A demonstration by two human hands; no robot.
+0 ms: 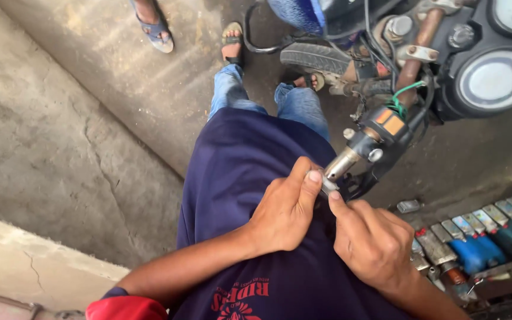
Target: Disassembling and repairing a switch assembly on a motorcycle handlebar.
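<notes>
A motorcycle's bare metal handlebar end [342,164] sticks out toward me from the black switch housing [379,141]. My left hand [285,210] pinches the tip of the bar between thumb and fingers. My right hand [371,243] meets it from the right, its forefinger touching a small metal piece [329,185] at the bar's end. What exactly the fingers hold is too small to tell. I stand over it in a dark blue shirt [238,178] and jeans.
Two round gauges [496,80] and cables sit at the upper right. The front tyre [318,58] is near my sandalled feet. An open toolbox [475,249] of sockets and blue parts lies at the lower right. Another person's sandalled foot [155,26] stands on the concrete floor.
</notes>
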